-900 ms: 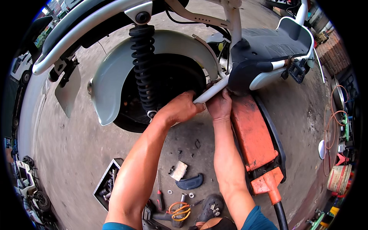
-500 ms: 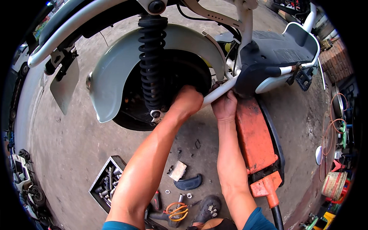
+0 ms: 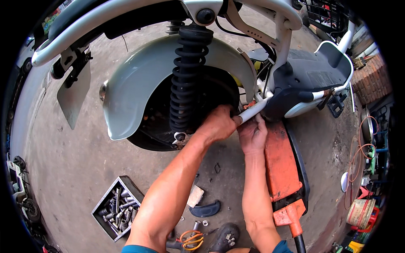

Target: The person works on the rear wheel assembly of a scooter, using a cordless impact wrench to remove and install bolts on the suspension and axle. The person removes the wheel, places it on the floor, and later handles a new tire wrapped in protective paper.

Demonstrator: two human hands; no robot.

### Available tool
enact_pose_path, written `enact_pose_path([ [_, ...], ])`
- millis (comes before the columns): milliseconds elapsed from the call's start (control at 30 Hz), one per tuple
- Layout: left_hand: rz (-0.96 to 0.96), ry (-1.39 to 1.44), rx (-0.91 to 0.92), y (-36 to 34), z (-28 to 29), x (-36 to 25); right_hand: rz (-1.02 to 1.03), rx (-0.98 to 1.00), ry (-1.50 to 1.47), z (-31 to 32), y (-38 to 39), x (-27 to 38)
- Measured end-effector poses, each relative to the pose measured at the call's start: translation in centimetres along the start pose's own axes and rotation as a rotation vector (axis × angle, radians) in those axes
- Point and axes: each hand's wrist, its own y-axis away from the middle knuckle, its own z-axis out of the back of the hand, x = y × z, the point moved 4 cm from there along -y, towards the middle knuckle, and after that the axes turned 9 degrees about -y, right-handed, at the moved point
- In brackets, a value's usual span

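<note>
A scooter's rear end fills the upper middle, with a grey-green mudguard point(image 3: 130, 90), a black coil-spring shock absorber point(image 3: 185, 80) and the dark wheel point(image 3: 158, 135) under the guard. My left hand point(image 3: 221, 122) is closed beside the wheel, against the end of a white frame tube point(image 3: 253, 110). Its fingertips are hidden, along with whatever they hold. Just under the same tube, my right hand point(image 3: 254, 134) is turned palm up with curled fingers. What lies in its grip does not show. An orange floor jack point(image 3: 282, 162) stands right of that forearm, reaching under the scooter.
On the ground at lower left sits a metal tray point(image 3: 139, 192) of sockets. Near my shoe point(image 3: 225, 237) lie a black curved piece point(image 3: 205, 209), a pale block point(image 3: 195, 196), a nut point(image 3: 205, 223) and a tool with a coiled orange hose point(image 3: 192, 239). Reels and hoses line the right edge.
The scooter sits lower and further right in the picture as the view shifts. My left hand has drawn out from the wheel toward the tube's end. My right hand stays under the tube.
</note>
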Motion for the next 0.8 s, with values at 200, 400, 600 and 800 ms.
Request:
enact_pose_path([
  [200,0.000,0.105,-0.006,-0.7,-0.2,1.1,-0.195,0.138,-0.275,3.8,-1.8,-1.6],
  [400,0.143,0.030,-0.047,-1.6,-0.8,1.3,-0.206,0.143,-0.325,5.0,-3.0,-2.2],
  [600,0.198,0.055,-0.034,-1.3,-1.1,1.0,0.047,-0.187,0.178,3.4,-3.5,-2.1],
  [800,0.022,0.050,-0.204,-0.6,-1.0,1.6,0.125,-0.182,0.331,0.7,-0.9,-0.9],
])
